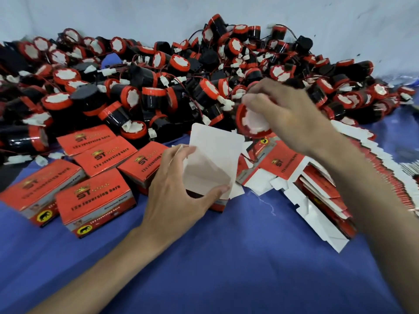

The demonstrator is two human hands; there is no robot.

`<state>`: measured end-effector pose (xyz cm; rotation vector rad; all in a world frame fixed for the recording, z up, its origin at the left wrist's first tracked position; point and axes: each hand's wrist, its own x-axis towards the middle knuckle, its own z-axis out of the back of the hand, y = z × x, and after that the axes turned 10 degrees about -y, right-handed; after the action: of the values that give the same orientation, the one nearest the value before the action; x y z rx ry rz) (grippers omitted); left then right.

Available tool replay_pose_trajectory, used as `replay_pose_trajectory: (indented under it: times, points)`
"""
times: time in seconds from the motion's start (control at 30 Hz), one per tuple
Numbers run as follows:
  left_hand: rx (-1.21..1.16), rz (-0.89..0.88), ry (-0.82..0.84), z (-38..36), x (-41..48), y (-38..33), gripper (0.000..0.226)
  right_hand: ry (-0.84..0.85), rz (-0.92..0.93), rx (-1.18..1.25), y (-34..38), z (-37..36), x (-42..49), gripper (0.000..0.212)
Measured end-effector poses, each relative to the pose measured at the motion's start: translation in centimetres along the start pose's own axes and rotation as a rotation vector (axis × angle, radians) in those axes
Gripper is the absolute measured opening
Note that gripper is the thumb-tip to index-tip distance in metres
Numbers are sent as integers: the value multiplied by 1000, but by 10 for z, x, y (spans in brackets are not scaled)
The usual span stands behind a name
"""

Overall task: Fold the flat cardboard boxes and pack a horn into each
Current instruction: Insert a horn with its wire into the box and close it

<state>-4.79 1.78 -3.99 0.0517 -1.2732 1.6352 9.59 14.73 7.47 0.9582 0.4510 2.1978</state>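
My left hand [179,191] grips an opened cardboard box [210,162] at the middle of the blue cloth; the box's white inside faces me and its lid flap stands up. My right hand [283,114] holds a horn [251,123], black with a red rim and white face, just above and to the right of the box's mouth. The horn's body is mostly hidden under my fingers. A big heap of the same horns [158,82] with white plugs and thin wires fills the back of the table.
Several closed red boxes [95,200] printed "12v reversing horn" lie at the left. A long stack of flat unfolded boxes [322,189] runs along the right. Blue cloth [226,257] covers the table front. A pale wall [136,17] rises behind the heap.
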Motion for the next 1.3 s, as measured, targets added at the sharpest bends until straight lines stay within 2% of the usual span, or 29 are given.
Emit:
replay_pose_trajectory:
  times: [0.17,0.33,0.5,0.6,0.7,0.77,0.83,0.93,0.97,1.1,1.23,1.3]
  points:
    - [11,6,-26,-1,-1,2,87,-100,65,158,8,-42,-16,37]
    - [-10,26,-50,-1,-1,2,85,-1,153,86,7,-54,-23,66]
    - [3,-13,-70,-2,-2,3,82,108,226,-161,15,-37,-22,86]
    - [17,-2,-79,-2,-1,2,84,-75,250,-276,21,-18,-19,74]
    - [67,-2,-78,-4,0,2,87,-229,331,-180,33,0,-21,71]
    - [85,-6,-58,-5,0,3,82,-151,399,-141,43,-4,-29,75]
    - [59,14,-9,-5,1,4,77,22,369,-138,50,-19,-37,74]
    - [-56,54,-55,-1,1,1,75,188,312,-329,45,-39,-40,62]
    - [-77,70,-71,0,1,0,79,212,311,-396,40,-42,-38,59]
    - [11,93,-35,-2,1,3,121,261,313,-479,28,-45,-34,56]
    - [67,30,2,-2,0,5,116,491,317,-483,25,-41,-34,37]
    - [74,35,11,-3,-1,5,115,551,307,-477,23,-38,-31,32]
